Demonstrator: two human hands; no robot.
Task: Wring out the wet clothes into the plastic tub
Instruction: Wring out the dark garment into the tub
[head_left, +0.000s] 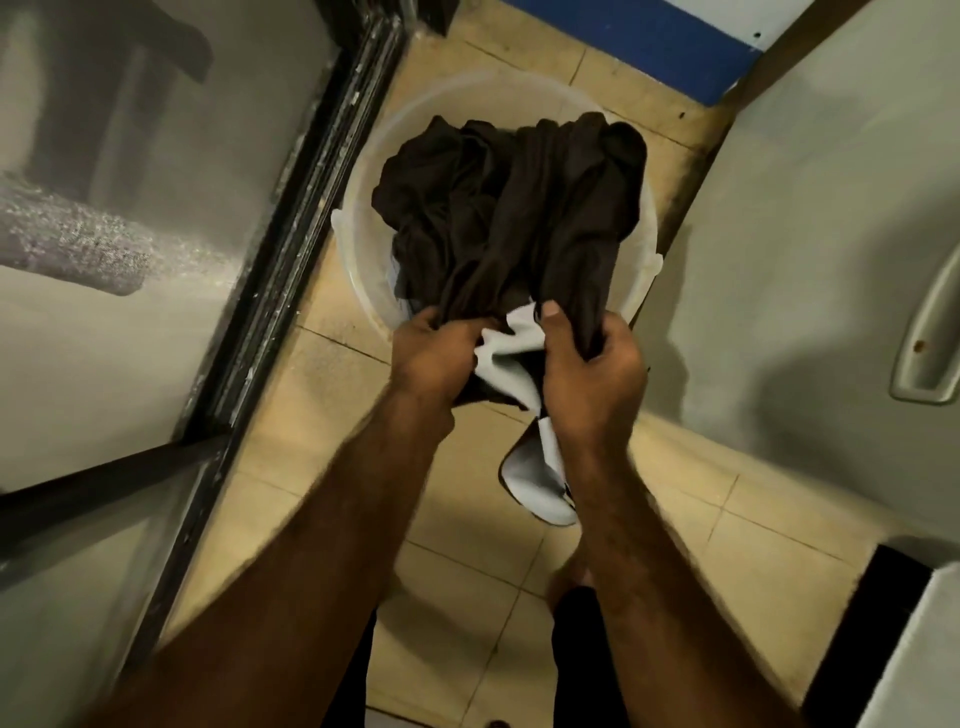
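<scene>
A clear round plastic tub (358, 223) stands on the tiled floor with a heap of dark brown wet cloth (498, 208) in it. The cloth stretches up from the tub to both my hands at the tub's near rim. My left hand (428, 358) grips a bunch of the dark cloth. My right hand (592, 364) grips it too, thumb up. Between the hands shows a white part of the garment (511, 348), and a white and dark end (540, 483) hangs down below my right hand.
A dark metal door frame (291, 249) with frosted panels runs along the left. A grey door with a handle (930, 332) is on the right, and a blue panel (649, 41) lies beyond the tub. My feet stand on the beige tiles (457, 519) below.
</scene>
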